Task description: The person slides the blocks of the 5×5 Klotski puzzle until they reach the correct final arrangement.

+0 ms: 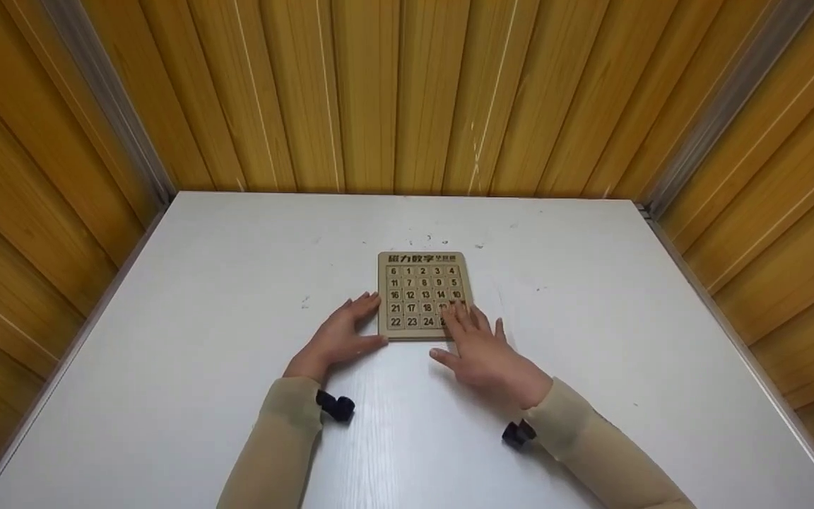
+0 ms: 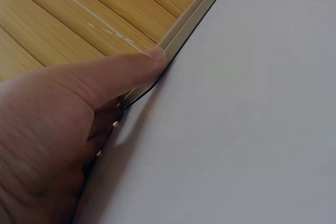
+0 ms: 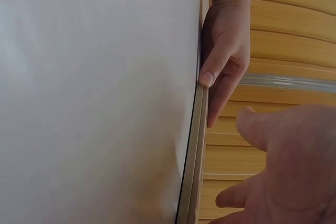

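Note:
A light wooden number slide puzzle (image 1: pixel 421 259) lies flat on the white table, its tiles in rows under a printed header. My left hand (image 1: pixel 340 336) holds it at the near left corner, thumb at the near edge and fingers along the left side. In the left wrist view the thumb (image 2: pixel 131 72) presses the puzzle's edge (image 2: pixel 191 19). Over the lower right tiles, my right hand (image 1: pixel 488 353) spreads its fingers, the fingertips hiding some numbers. The right wrist view shows the right hand (image 3: pixel 299 166) with straight fingers, beside the puzzle's edge (image 3: pixel 197 145).
The white table (image 1: pixel 237 247) extends around the puzzle, with small dark marks beyond its far edge. Wood-patterned panels (image 1: pixel 393 92) stand behind the table and on both sides. Dark camera mounts (image 1: pixel 336 407) sit at both wrists, over beige sleeves.

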A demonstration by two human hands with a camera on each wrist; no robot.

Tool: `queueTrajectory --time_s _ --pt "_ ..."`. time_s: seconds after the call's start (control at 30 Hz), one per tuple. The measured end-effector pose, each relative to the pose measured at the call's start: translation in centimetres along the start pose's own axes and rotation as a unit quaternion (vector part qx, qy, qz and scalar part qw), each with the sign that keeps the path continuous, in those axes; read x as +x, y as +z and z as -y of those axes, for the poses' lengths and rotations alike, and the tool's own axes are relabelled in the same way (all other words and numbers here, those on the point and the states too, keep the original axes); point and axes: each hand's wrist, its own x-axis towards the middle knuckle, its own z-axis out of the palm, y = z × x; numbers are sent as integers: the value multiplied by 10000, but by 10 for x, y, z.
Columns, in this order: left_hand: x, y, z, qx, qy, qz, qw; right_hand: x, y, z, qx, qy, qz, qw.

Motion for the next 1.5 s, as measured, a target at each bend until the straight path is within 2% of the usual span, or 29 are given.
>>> queueTrajectory --time_s 0.17,0.37,0.8,1.07,1.23,1.5 --pt "0 -1 1 -70 11 -2 10000 -16 4 2 -137 -19 74 9999" --pt "0 -1 3 13 113 28 9999 -23 8 4 -208 71 228 9995" --pt "1 2 -1 28 -261 14 9997 -8 5 0 -296 38 244 9993" --pt "2 2 0 89 -149 17 9998 2 2 -1 -191 93 170 9996" --pt "1 2 1 100 -83 24 9999 -3 6 5 -277 -26 94 9996" --pt "0 0 1 43 -59 -3 10000 -12 15 19 -345 -291 284 9986"
